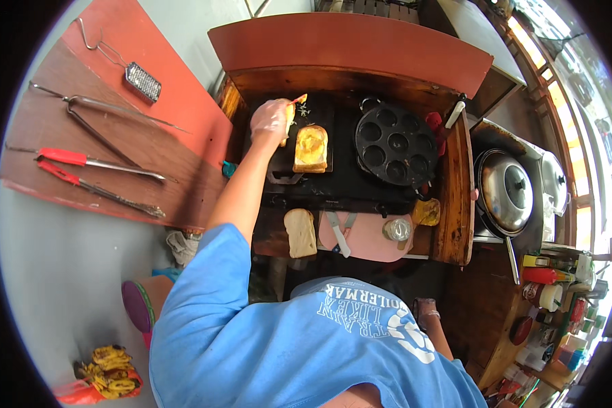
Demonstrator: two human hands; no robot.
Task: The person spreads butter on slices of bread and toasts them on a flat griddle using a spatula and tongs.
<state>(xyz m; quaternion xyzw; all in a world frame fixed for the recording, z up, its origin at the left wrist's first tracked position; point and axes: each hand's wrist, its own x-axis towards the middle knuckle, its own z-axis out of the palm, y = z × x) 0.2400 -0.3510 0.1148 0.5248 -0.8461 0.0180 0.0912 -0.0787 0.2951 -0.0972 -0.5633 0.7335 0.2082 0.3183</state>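
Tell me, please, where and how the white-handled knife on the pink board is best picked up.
Probably by its white handle, coming from the near side: the knife lies flat, handle toward the person wearing the camera and blade pointing away, crossed with a second knife.

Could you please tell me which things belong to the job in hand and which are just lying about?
Seemingly part of the job:
left hand, gripping filled bread
toasted bread on the griddle
plain bread slice

Seemingly just lying about:
metal grater
red-handled tongs
bananas
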